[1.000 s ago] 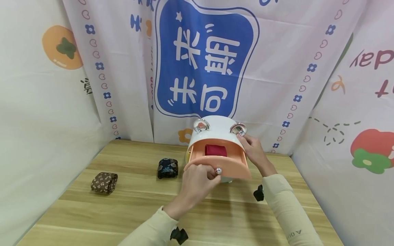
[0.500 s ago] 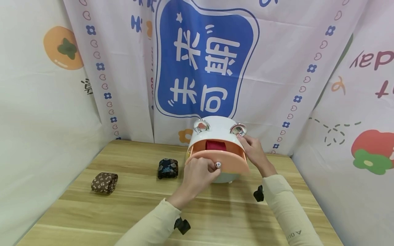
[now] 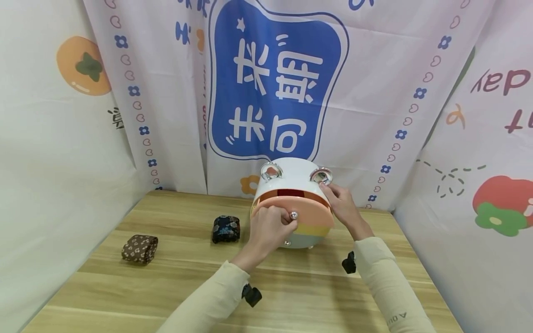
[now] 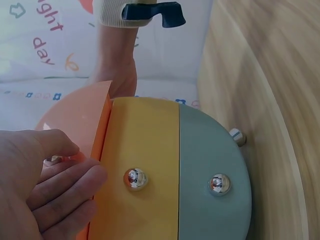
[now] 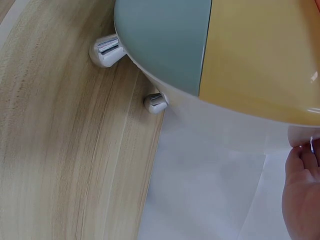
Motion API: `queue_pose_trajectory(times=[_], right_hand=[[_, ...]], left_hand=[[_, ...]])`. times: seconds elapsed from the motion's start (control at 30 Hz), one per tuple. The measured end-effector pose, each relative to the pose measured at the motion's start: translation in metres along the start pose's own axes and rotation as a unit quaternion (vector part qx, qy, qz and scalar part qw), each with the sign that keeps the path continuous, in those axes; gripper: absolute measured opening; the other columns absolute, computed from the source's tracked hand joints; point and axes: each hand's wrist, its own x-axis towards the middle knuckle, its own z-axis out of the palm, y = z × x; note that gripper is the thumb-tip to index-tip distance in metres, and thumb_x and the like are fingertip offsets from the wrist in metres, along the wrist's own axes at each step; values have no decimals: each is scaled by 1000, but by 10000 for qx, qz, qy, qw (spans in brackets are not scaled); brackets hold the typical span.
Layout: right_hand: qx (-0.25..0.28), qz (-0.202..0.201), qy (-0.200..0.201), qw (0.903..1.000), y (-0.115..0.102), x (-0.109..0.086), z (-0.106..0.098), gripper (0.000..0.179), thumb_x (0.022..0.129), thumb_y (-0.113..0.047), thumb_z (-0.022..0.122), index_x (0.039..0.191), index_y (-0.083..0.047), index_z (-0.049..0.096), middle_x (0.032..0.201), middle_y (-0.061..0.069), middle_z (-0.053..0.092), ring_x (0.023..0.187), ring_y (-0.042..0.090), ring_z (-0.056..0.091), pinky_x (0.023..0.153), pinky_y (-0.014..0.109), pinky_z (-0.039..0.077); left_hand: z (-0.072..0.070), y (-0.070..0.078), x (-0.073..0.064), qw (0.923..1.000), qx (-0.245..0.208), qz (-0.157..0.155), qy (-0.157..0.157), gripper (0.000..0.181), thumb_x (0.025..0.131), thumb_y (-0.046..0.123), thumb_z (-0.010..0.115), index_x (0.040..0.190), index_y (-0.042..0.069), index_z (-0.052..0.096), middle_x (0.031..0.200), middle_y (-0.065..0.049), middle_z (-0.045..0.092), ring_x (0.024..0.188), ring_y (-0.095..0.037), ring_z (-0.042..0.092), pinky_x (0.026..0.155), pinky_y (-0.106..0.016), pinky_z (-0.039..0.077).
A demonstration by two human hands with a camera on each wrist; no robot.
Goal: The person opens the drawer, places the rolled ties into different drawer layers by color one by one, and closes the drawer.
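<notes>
A white desktop drawer cabinet (image 3: 298, 172) with two round chrome eyes stands at the table's back; its fronts are orange, yellow and grey-green. My left hand (image 3: 268, 231) pinches the silver knob (image 3: 294, 215) of the orange top drawer (image 3: 310, 210), which stands slightly out; in the left wrist view my fingers hide most of that knob. Through the narrow gap above the front a dark red roll (image 3: 290, 192) shows. My right hand (image 3: 343, 206) holds the cabinet's upper right side by the right eye; in the right wrist view its bent fingers touch the white shell.
Left of the cabinet lies a rolled dark tie with blue flowers (image 3: 226, 229). Farther left is a rolled brown patterned tie (image 3: 140, 249). Printed cloth (image 3: 354, 115) hangs close behind the wooden table (image 3: 187, 286) and along both sides.
My left hand has moved forward with the orange drawer, which has slid most of the way into the cabinet, hiding most of the red roll. The right hand has stayed in place.
</notes>
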Motion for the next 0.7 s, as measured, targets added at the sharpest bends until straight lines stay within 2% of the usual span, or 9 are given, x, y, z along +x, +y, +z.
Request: queue_pose_trajectory(times=[0.27, 0.43, 0.7], right_hand=[[-23, -39, 37, 10000, -1, 1, -2, 56, 106, -60, 50, 119, -11, 73, 111, 14, 74, 97, 23, 64, 80, 30, 55], [-36, 11, 10, 10000, -1, 1, -2, 56, 106, -61, 51, 122, -13, 73, 117, 12, 75, 102, 22, 66, 86, 31, 55], [45, 152, -79, 9998, 0, 1, -2, 59, 105, -64, 50, 126, -14, 72, 120, 12, 74, 107, 24, 65, 91, 37, 54]], left_hand=[[6, -3, 10, 10000, 75, -21, 42, 49, 87, 25, 76, 47, 22, 47, 42, 16, 37, 40, -1, 30, 43, -18, 16], [7, -4, 14, 9998, 184, -110, 4, 48, 86, 25, 75, 47, 23, 46, 42, 16, 38, 40, -2, 27, 43, -19, 15], [10, -5, 19, 9995, 183, -270, -51, 45, 86, 24, 73, 47, 23, 50, 43, 16, 44, 41, -2, 33, 42, -20, 19]])
